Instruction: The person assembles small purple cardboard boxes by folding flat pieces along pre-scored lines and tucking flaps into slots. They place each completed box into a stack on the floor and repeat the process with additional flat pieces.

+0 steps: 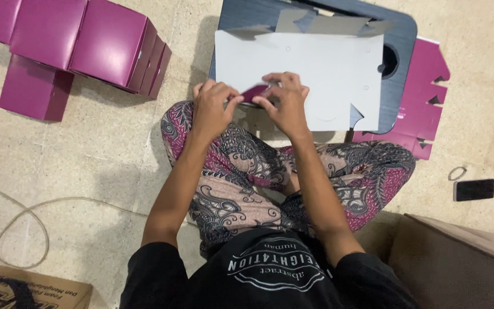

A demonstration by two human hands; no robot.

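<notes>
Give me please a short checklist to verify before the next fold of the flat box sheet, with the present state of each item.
1. Both hands on the fold: left hand and right hand pinch the magenta flap: ok.
2. Flat box sheet lies white side up on the dark lap table: ok.
3. Sheet fully supported: its near edge overhangs the table: not ok.
4. Crease aligned: hidden by fingers: cannot tell.
5. Spare magenta sheet beside the table: ok.
6. Folded magenta boxes apart from the work: ok.

1. The left hand (212, 109) and right hand (284, 103) pinch a magenta flap (254, 91) of a flat white card sheet (310, 68).
2. The sheet lies on a dark lap tray (404, 34).
3. Folded magenta boxes (87, 40) stand well left of the tray.
</notes>
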